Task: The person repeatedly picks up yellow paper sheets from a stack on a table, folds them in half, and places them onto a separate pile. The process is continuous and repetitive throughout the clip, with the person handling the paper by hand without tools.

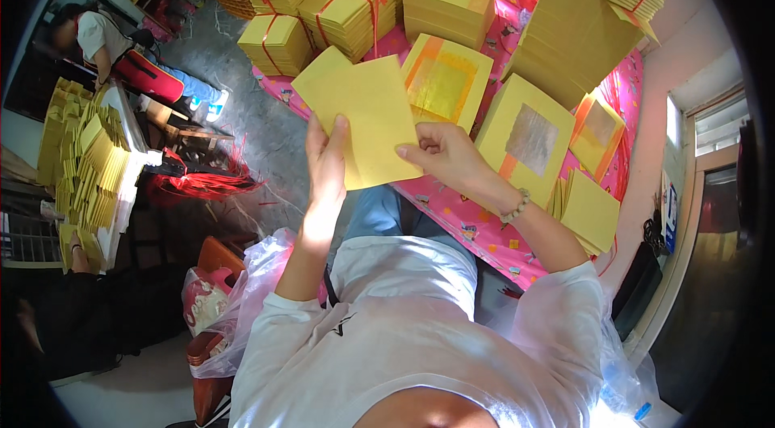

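In front of my lap I hold yellow paper sheets up with both hands. Part of the yellow paper fans out behind the front sheet at the upper left. My left hand is closed on the left edge, its thumb lying over the front. At the right edge, my right hand pinches the paper between thumb and curled fingers. Just beyond it lies a paper stack topped by a gold foil square with orange borders. Right of that hand is another stack, with a silver foil square.
The table wears a pink patterned cloth. Bundles tied with red string stand at the back, and a tall paper pile leans at the right. At left, a person bends over a side table with more bundles. Plastic bags hang beside me.
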The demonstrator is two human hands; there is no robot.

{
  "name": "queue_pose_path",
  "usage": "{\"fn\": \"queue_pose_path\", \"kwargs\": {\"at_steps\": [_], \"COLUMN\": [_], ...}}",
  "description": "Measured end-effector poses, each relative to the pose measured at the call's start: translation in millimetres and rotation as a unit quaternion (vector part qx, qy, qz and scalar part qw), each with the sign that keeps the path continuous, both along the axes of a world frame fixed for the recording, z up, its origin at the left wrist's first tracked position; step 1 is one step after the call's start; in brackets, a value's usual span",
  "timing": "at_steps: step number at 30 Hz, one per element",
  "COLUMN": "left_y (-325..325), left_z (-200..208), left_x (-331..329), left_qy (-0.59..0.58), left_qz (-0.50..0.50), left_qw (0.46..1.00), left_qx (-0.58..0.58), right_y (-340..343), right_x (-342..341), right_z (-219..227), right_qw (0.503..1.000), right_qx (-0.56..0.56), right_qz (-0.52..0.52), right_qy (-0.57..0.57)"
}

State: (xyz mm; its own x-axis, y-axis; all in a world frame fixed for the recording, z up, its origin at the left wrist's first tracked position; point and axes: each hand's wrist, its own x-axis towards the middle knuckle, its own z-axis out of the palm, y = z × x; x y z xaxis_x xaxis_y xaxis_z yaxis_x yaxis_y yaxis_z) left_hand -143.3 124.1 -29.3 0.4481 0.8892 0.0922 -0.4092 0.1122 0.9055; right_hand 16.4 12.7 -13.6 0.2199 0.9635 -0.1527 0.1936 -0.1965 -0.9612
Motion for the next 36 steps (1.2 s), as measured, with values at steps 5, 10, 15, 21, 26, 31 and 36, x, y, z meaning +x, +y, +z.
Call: {"fn": "queue_pose_path", "kwargs": {"at_steps": [5, 10, 15, 21, 26, 31, 36], "left_y": [29, 70, 119, 146, 151, 151, 160], "left_z": [-27, -22, -43, -82, -105, -103, -123], "left_x": [-30, -48, -28, -6, 0, -1, 3], "left_qy": [0.038, 0.023, 0.021, 0.109, 0.127, 0.094, 0.174], "left_qz": [-0.026, -0.075, -0.057, -0.052, -0.031, -0.026, -0.004], "left_qw": [0.998, 0.991, 0.992, 0.985, 0.98, 0.979, 0.982], "left_qx": [-0.041, -0.11, -0.111, -0.121, -0.148, -0.178, -0.071], "right_y": [27, 48, 37, 9, 3, 4, 3], "right_x": [-11, -6, 30, 44, 33, 31, 30], "right_z": [-11, 1, 0, -11, -13, -19, -21], "right_qw": [0.998, 0.996, 0.979, 0.868, 0.834, 0.816, 0.818], "right_qx": [0.043, 0.063, 0.077, -0.021, -0.048, -0.033, -0.024], "right_qz": [0.008, 0.001, -0.016, 0.051, 0.082, 0.072, 0.068], "right_qy": [-0.043, 0.057, -0.189, -0.493, -0.543, -0.572, -0.57]}}
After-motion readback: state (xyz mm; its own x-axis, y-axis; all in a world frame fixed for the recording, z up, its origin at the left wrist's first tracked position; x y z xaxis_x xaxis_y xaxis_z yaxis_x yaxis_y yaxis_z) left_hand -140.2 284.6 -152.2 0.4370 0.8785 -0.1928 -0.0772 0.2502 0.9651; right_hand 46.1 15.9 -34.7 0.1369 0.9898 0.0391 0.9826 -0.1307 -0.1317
